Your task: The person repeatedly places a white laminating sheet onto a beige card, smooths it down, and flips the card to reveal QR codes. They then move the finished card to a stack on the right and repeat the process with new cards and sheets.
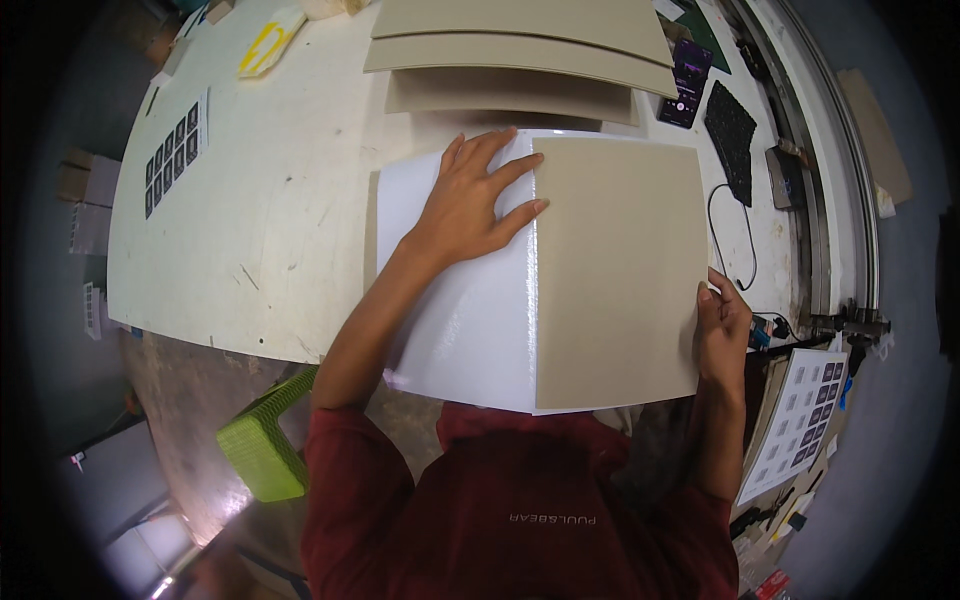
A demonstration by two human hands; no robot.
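A beige board [620, 270] lies over the right half of a large glossy white sheet [450, 310]. Where the two meet, a shiny strip runs along the board's left edge. My left hand [478, 195] rests on the sheet with spread fingers, its fingertips reaching onto that edge. At the board's right edge, my right hand [724, 325] pinches it between thumb and fingers. Another beige board peeks out along the sheet's left side.
Beyond the sheet stands a stack of beige boards [520, 55]. To its right lie a phone [687, 82], a black textured piece [731, 135] and a cable. A label sheet [177, 150] is at the left. A green stool [262, 445] stands below the table edge.
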